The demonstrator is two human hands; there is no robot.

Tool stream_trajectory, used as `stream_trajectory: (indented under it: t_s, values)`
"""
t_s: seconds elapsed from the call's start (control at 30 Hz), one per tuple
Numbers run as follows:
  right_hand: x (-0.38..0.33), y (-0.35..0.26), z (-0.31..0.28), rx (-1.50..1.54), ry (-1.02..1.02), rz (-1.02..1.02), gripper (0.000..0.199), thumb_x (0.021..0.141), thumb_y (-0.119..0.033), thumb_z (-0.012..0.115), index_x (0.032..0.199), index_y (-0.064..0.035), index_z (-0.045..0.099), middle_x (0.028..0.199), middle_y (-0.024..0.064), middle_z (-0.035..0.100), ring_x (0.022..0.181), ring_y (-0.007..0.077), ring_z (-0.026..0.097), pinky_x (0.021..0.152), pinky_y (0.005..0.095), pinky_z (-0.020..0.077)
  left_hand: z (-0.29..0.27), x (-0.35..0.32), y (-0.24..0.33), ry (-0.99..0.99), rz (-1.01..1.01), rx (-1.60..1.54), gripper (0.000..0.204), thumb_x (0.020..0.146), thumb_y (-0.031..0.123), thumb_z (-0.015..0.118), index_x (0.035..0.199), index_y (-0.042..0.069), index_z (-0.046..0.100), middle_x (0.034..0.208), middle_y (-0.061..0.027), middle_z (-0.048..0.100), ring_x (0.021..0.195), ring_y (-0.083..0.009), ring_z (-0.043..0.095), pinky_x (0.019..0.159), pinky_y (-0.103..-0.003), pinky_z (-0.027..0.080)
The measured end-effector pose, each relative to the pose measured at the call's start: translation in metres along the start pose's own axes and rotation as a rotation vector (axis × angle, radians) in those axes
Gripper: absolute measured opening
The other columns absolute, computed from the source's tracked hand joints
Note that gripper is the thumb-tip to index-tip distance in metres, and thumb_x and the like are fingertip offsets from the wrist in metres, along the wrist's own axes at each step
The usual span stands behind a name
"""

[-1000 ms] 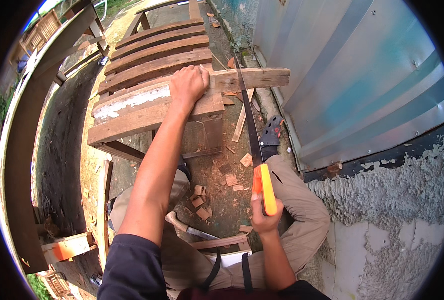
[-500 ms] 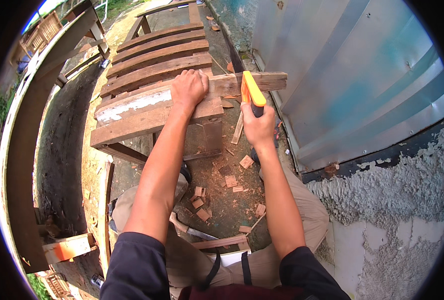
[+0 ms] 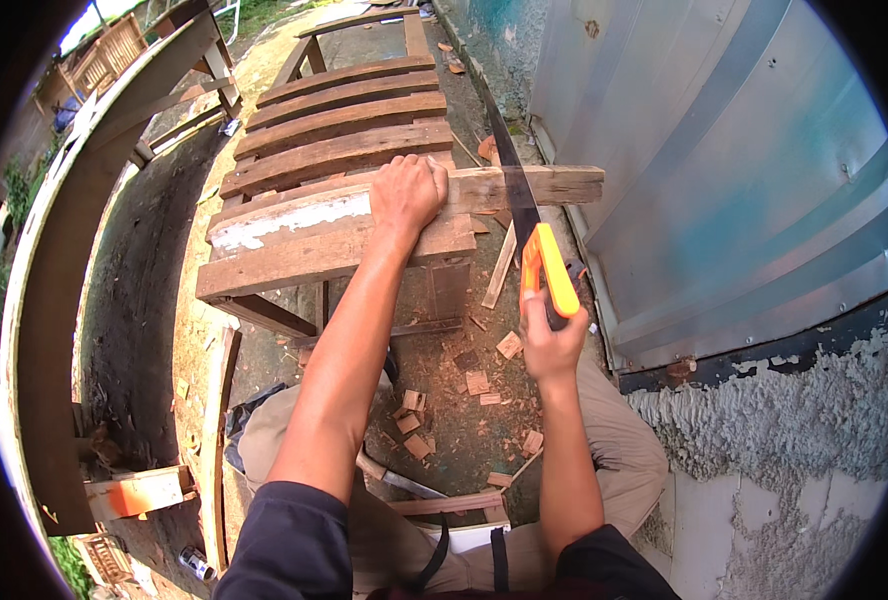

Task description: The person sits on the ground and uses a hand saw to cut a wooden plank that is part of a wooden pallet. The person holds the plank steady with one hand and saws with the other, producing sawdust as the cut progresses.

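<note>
A wooden plank (image 3: 569, 185) with patchy white paint lies across the near end of a slatted wooden bench (image 3: 334, 150), its right end sticking out past the bench. My left hand (image 3: 409, 197) is closed on the plank near the bench's right side, pressing it down; its fingertips are partly hidden. In my right hand (image 3: 552, 342) is the yellow and black handle of a handsaw (image 3: 556, 270). The dark blade crosses the overhanging part of the plank, pointing away from me. Whether its teeth have cut into the wood cannot be made out.
Small wood offcuts (image 3: 477, 382) and sawdust litter the ground below. A large knife (image 3: 409, 480) lies between my legs. Corrugated metal sheeting (image 3: 724, 170) and a rough wall (image 3: 784, 400) stand close on the right. A long wooden frame (image 3: 54, 300) is at the left.
My right hand has pulled the saw back toward me, so more blade shows on the near side of the plank. The left hand stays on the plank; the whole view has shifted slightly.
</note>
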State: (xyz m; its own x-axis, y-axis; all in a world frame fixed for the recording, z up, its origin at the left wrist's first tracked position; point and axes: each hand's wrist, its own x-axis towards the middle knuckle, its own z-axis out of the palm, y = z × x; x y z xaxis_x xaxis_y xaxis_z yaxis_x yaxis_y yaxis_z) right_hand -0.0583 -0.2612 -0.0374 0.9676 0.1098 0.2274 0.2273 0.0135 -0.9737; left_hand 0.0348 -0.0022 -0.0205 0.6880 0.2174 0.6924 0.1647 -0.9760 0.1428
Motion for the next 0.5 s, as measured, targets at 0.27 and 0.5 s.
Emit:
stream_trajectory:
  t_s: [0.27,0.5]
  values:
    - [0.035,-0.019,0.026,-0.066,-0.009,-0.010,0.030,0.093,-0.016,0.069,0.071,0.0017,0.061,0.056,0.0017,0.055,0.055,0.0082,0.051,0.052,0.0328,0.0380,-0.004,-0.007,-0.007,-0.005,0.002,0.034,0.039,0.094,0.026,0.051,0.072,0.000,0.071,0.083,-0.0168,0.073,0.083,-0.0321,0.069,0.079,-0.045,0.054]
    - [-0.122,-0.009,-0.027,-0.227,-0.007,-0.084,0.018,0.090,-0.007,0.066,0.074,0.0006,0.062,0.057,0.0056,0.055,0.049,0.0152,0.052,0.051,0.0328,0.0418,-0.005,-0.006,-0.011,-0.025,0.014,0.007,0.042,0.096,0.026,0.047,0.073,-0.001,0.070,0.081,-0.0195,0.072,0.082,-0.0357,0.069,0.076,-0.048,0.056]
